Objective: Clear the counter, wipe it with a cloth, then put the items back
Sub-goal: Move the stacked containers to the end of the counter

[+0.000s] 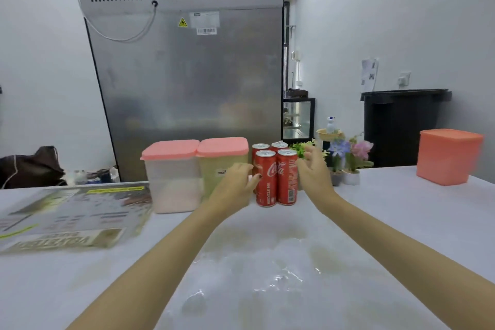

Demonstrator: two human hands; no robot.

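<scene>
Cans [276,177] stood bunched near the tabletop's [267,262] far edge. My left grip [235,182] loosely touched their side and my right grip [313,171] spread open beside them, ready to lift all four together.

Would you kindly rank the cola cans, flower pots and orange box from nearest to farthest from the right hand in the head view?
1. cola cans, at the right hand's left.
2. flower pots, slightly right, behind.
3. orange box, far right.
</scene>
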